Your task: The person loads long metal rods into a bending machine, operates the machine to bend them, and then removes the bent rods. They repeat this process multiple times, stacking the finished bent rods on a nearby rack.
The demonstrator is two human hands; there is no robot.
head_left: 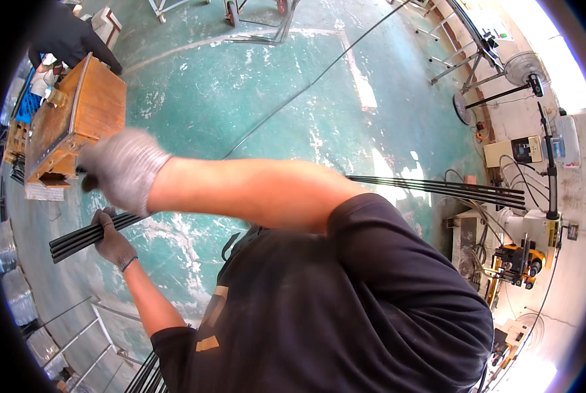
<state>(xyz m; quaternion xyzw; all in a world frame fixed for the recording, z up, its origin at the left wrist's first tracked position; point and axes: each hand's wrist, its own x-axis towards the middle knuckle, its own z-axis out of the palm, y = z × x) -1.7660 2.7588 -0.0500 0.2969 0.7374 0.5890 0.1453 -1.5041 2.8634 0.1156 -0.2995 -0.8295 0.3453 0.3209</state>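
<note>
My left hand (114, 241), in a grey knit glove, is closed around a bundle of long black tubes (77, 241) close to their left ends. The bundle runs to the right behind my right forearm, and its far part shows again beyond my shoulder. My right hand (126, 169), also gloved, reaches across to the left above the bundle, near the corner of a wooden cabinet (100, 98). Motion smears that hand, and its fingers are mostly hidden, so any hold cannot be made out.
Another person in dark clothing (70, 39) bends beside the cabinet. A thin dark line (312, 83) crosses the green floor (195, 85). Along the right wall are a fan (525, 69) and a yellow-and-black machine (521, 262). More black tubes (146, 376) lie at lower left, near a metal frame (103, 324).
</note>
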